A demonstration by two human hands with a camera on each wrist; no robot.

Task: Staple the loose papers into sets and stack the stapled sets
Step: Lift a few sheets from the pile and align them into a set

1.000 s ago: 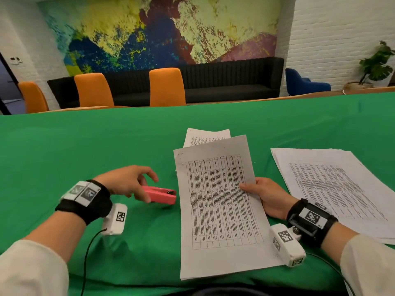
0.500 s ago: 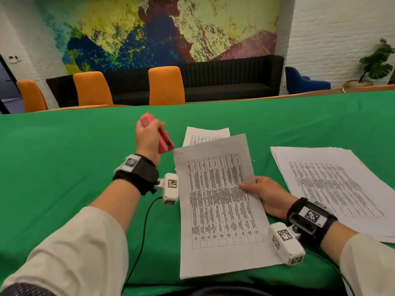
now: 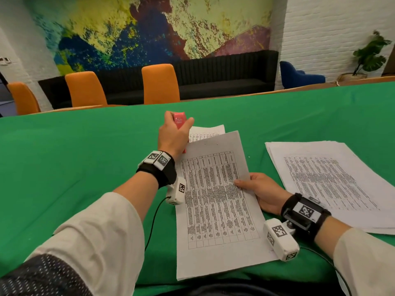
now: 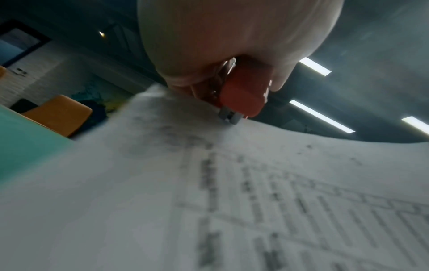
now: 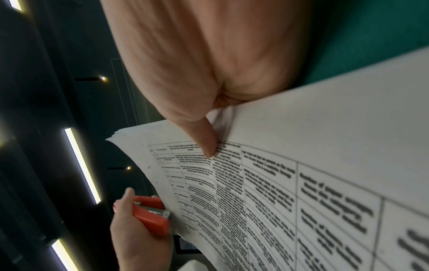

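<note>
My left hand (image 3: 174, 133) grips a small red stapler (image 3: 179, 120), held upright at the far left corner of a set of printed sheets (image 3: 218, 199). In the left wrist view the stapler (image 4: 241, 95) has its metal nose at the paper's corner (image 4: 162, 102). My right hand (image 3: 259, 190) pinches the right edge of that set, thumb (image 5: 205, 139) on top, and lifts it slightly off the green table (image 3: 85, 157). The right wrist view shows the stapler (image 5: 150, 214) against the sheets (image 5: 267, 183). A thick pile of papers (image 3: 329, 180) lies to the right.
Another printed sheet (image 3: 205, 132) lies flat beyond the held set. Orange chairs (image 3: 160, 84) stand along the table's far edge, with a black sofa (image 3: 213, 77) behind them. Bare green cloth stretches to the left.
My left hand picked the stapler up off the table, carried it forward and right, and set it at the set's far left corner. The right hand kept its hold on the sheets.
</note>
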